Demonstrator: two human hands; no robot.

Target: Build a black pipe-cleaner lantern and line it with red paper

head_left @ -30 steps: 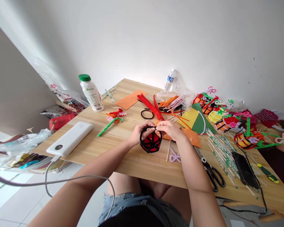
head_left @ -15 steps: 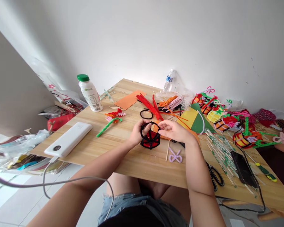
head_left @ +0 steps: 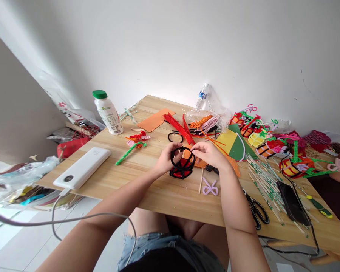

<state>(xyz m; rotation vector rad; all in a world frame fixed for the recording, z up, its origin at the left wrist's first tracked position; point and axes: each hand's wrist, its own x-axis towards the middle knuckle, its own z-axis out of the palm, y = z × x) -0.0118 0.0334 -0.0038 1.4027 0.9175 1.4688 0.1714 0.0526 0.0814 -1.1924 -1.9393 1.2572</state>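
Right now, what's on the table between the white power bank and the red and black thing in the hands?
In the head view, a green pipe-cleaner stick lies between the white power bank and the red and black basket; otherwise bare wood.

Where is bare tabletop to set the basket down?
Bare wood lies between the power bank and the left hand, below the green pipe cleaner. Right of the right hand, sticks, scissors and phone crowd it.

Bare forearms, no sleeves; frayed blue denim shorts, dark top.
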